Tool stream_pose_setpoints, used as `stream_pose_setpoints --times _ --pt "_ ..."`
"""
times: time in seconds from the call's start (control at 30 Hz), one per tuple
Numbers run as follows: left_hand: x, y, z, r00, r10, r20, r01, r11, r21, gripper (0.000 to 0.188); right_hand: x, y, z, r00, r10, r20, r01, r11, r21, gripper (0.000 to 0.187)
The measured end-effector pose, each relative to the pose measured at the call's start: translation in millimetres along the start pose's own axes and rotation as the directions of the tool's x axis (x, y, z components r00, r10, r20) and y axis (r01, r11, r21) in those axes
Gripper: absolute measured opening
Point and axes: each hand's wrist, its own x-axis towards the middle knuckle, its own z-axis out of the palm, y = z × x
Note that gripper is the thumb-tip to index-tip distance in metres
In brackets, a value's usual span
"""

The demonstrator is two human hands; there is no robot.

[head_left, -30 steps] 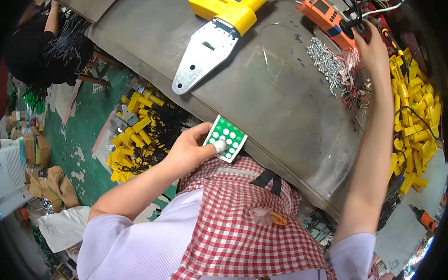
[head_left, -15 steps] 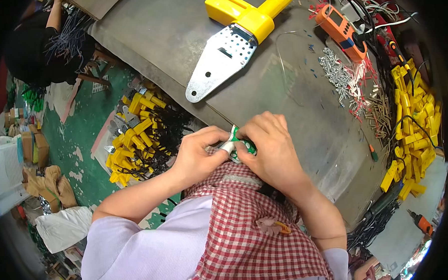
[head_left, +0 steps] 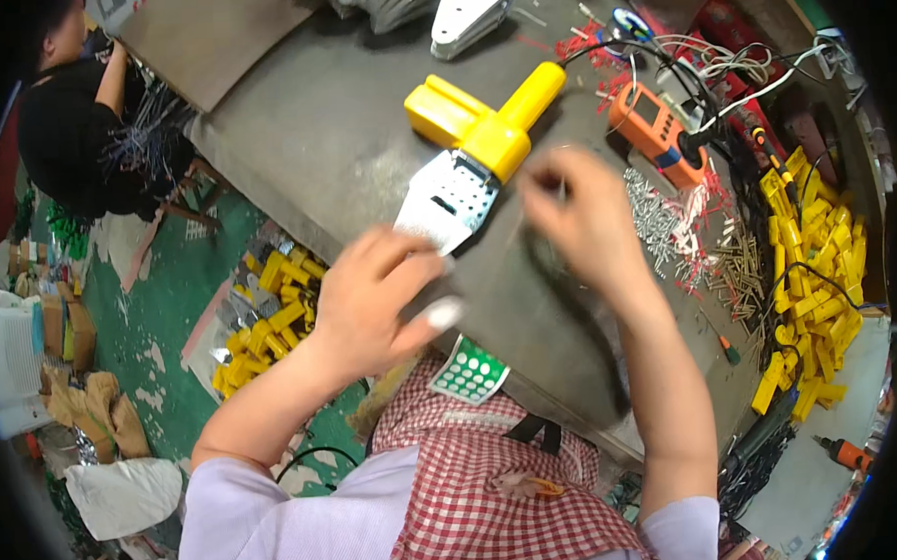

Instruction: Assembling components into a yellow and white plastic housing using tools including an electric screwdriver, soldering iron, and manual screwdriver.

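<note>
At far left, one co-worker [head_left: 82,146] in black sits beside the table [head_left: 283,152], a bundle of dark wires [head_left: 152,148] at their lap. Below lie one white sack [head_left: 123,497] and, nearer you, one heap of yellow-handled pieces [head_left: 285,307], too jumbled to count.

Your left hand [head_left: 394,297] has its thumb and index finger apart, with nothing visible between them; one white cover [head_left: 440,313] sits on the thumb. It overlaps the lower end of the metal plate, though you can't tell whether it touches. Just below it, one green sheet [head_left: 471,371] with white dots lies against your checked apron [head_left: 518,487] at the table's near edge.

Ahead of you on the table is one yellow tool [head_left: 492,138] with one perforated metal plate [head_left: 450,200] pointing towards you.

Your right hand [head_left: 573,206] hangs just beside the tool, fingers curled; it is blurred, so you can't tell whether they pinch anything.

Further right come one orange meter [head_left: 652,131], one pile of silver screws [head_left: 651,216], one green-handled screwdriver [head_left: 729,349], and one heap of yellow parts [head_left: 819,274].
</note>
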Motion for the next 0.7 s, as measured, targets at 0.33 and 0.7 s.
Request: stream_pose_setpoints --times 0.33,0.7 --pt "106 -24 32 0.999 -0.031 0.03 0.026 0.985 0.171 0.03 54 53 -71 0.757 0.209 -0.619 -0.085 0.971 0.225 0.014" --pt "140 -25 -23 0.857 -0.499 0.125 0.495 0.734 -0.465 0.056 -41 157 -159 0.804 0.451 -0.386 -0.524 0.846 -0.102 0.033"
